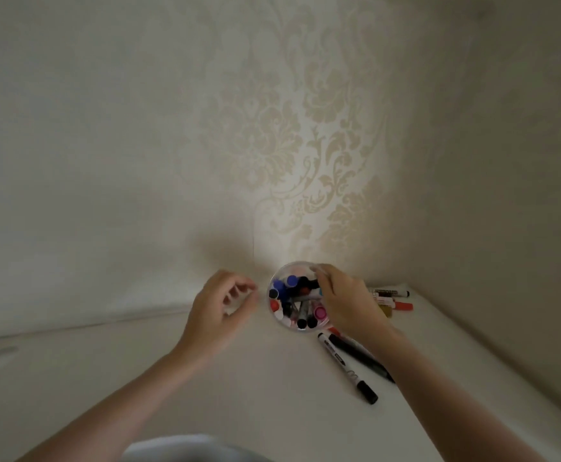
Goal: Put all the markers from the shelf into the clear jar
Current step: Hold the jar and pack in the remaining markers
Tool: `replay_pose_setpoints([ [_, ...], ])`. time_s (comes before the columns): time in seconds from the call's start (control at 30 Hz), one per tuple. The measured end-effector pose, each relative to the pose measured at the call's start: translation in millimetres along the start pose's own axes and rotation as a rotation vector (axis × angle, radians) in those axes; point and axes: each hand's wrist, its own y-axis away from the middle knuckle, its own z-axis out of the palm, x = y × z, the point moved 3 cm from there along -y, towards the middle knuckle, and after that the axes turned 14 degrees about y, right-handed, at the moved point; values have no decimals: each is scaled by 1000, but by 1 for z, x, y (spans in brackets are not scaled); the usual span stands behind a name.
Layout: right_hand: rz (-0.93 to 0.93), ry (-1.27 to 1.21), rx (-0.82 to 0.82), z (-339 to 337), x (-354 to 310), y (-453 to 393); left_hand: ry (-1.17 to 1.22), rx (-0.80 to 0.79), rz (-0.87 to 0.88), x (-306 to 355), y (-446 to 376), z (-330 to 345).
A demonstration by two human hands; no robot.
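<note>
One head-worn wide-angle view looks forward and down onto a white shelf [205, 378] set in a wallpapered corner. It sits close, at arm's length, with both forearms entering from the bottom edge. The wall [272, 128] fills the upper half.

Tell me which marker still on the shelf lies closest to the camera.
The white marker with black caps, nearest the shelf's front edge; the black marker beside it sits slightly farther back.

Two bare forearms are seen, uncovered from wrist to the near edge of view; no sleeve is reached on either. The left hand [220, 303] and the right hand [346, 303] are bare, with nothing worn on fingers or wrists that can be made out. A pale, light-coloured garment [185, 450] is glimpsed, blurred, at the near edge.
</note>
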Motion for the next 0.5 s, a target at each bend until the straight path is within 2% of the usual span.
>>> replay_pose_setpoints([
  [0.07, -59, 75, -17, -2, -10, -5, 59, -60, 53, 22, -14, -3],
  [0.1, -96, 133, -31, -6, -15, -10, 89, -138, -8, 29, -20, -1],
  [0.2, -236, 409, -125, -18, -35, -28, 114, -388, -350, 31, -30, 15],
  [0.3, -293, 572, -133, -16, -53, -36, -15, -471, -471, 26, -31, 25],
  [0.33, -267, 498, -127, -16, -53, -36, -28, -452, -493, 24, -29, 26],
  [0.43, -113, -63, -117, -23, -30, -23, -31, -333, -502, 19, -24, 23],
  [0.5, -37, -323, -140, -20, -9, -1, -46, -272, -464, 17, -21, 20],
])
